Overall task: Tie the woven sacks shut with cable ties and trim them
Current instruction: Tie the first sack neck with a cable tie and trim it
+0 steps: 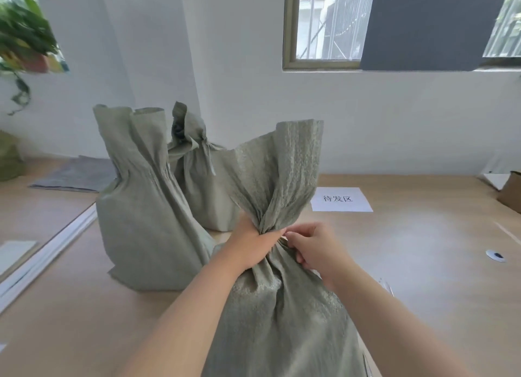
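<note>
Head view: near sack [282,306] upright, mouth up; left hand [251,244] grips neck, right hand [313,247] pinches it.

Lots of bare surface [423,278] to the right, with only a flat paper sheet [341,199] and a small round thing [496,256] there. Tight on the left: tall sack [141,207] standing close beside the near sack [282,320]. Blocked behind by a tied sack [203,190]. Long white strips [56,249] lying far left. Open air above the sack tops.

Nearest sack [284,320] before two sacks (paper sheet [341,199] rightward)
</note>
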`<state>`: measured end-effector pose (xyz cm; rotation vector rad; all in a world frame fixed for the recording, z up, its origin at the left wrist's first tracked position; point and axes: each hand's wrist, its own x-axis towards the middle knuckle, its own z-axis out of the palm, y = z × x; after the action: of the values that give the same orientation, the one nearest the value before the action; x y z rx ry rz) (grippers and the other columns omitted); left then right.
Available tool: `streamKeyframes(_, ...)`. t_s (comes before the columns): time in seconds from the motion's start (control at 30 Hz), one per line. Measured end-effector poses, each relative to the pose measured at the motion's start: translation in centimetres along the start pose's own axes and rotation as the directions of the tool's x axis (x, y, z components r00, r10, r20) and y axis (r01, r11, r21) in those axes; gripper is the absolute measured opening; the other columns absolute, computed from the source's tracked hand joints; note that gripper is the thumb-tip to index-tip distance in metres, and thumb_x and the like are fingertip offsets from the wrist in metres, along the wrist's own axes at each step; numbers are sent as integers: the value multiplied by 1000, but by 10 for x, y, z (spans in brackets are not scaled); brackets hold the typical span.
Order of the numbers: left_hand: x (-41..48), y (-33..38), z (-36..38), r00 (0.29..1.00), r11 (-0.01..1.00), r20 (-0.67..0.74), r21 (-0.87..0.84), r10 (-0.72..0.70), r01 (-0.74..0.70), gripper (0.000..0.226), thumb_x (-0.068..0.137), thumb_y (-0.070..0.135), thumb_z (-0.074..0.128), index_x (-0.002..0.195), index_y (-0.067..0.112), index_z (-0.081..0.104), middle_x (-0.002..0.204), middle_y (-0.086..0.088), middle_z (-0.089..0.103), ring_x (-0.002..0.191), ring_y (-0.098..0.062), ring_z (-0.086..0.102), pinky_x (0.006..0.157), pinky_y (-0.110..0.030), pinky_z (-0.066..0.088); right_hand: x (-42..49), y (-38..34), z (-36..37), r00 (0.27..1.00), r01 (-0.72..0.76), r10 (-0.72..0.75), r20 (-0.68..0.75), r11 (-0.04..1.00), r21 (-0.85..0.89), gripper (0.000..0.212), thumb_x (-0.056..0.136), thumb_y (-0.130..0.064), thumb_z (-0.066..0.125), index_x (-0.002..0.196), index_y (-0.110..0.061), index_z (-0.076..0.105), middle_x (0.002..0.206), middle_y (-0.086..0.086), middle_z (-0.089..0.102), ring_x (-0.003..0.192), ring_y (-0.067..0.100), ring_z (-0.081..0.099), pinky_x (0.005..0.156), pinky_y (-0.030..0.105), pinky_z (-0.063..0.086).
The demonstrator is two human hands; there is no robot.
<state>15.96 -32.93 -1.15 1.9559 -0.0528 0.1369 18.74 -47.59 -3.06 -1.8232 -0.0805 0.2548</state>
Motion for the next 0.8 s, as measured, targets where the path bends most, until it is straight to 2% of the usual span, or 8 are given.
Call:
streamKeyframes(0.07,-6,5,1,998,1000,-56,14,-5,5,40,91,22,73,88,55,50,98,37,52,93,20,53,82,6,37,-1,0,0,996,88,-87,14,987,-131,22,95,-16,59,86,-25,77,50,-2,57,40,11,45,44,21,37)
streamKeyframes(0.17,-9,3,5,996,992,-65,99,-66,72,22,89,45,70,86,65,60,109,30,62,125,-4,54,115,-31,39,-2,-3,0,978,206,-195,68,949,-240,32,92,-16,61,67,-33,70,56,-5,63,40,9,46,48,22,37)
streamKeyframes(0.23,-13,5,7,994,987,-77,133,-77,87,21,89,51,65,81,71,60,108,31,61,131,-14,51,116,-41,37,-2,-3,2,968,249,-234,87,926,-282,39,90,-17,61,57,-37,64,60,-6,64,43,8,49,53,25,40)
streamKeyframes(0.37,-18,2,5,997,978,-76,211,18,-2,23,89,55,59,85,78,57,108,27,69,121,-10,59,112,-44,41,-10,-2,1,953,296,-260,154,907,-300,33,93,-16,62,72,-41,68,65,-16,68,43,-7,52,53,17,42)
streamKeyframes(0.47,-18,-2,1,998,962,-57,273,-1,17,38,95,40,60,70,68,61,74,36,64,99,-13,64,105,-40,44,-18,-1,-6,963,264,-231,140,913,-312,20,95,-17,61,90,-30,75,70,-7,71,42,2,51,47,11,41)
streamKeyframes(0.53,-17,-6,-3,999,952,-48,305,-10,24,39,95,34,59,60,51,61,59,27,59,79,-17,60,91,-37,43,-21,4,-10,983,184,-180,41,940,-287,12,93,-17,64,88,-18,75,54,-10,63,39,4,50,44,13,39)
streamKeyframes(0.67,-12,-13,-8,999,961,-28,273,-28,35,36,88,52,53,80,22,70,84,-1,72,94,-24,60,100,-40,44,-22,8,-7,977,131,-175,-122,943,-307,18,89,-20,69,71,-21,71,47,-12,58,48,8,51,55,23,41)
streamKeyframes(0.8,-9,-12,-7,1000,833,-17,553,18,-6,37,101,47,42,96,26,72,84,13,57,103,-15,37,109,-37,21,-24,3,13,946,221,-302,-120,868,-444,10,89,-21,70,85,-19,78,66,-13,67,61,0,56,57,15,37)
